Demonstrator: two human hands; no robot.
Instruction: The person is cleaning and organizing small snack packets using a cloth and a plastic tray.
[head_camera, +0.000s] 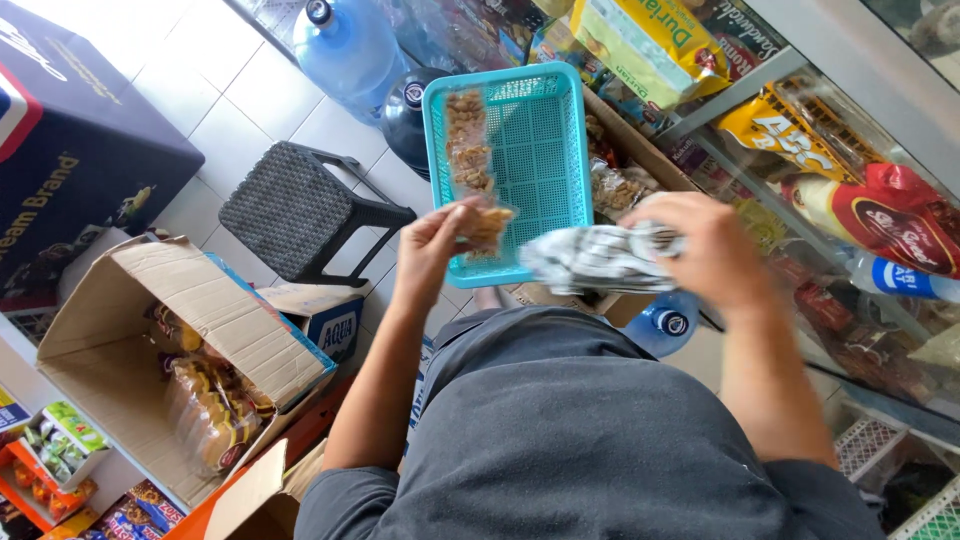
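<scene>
Tiled shop floor (250, 90) below. My left grip (432, 245) pinches a snack packet (487, 228) at the teal basket's (545, 150) near edge; lay it flat. My right grip (705, 245) clutches crumpled plastic (595, 260).

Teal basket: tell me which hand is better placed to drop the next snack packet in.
Left. The left hand already pinches a snack packet right over the teal basket rim. The right hand is off to the side, gripping a crumpled plastic bag.
</scene>
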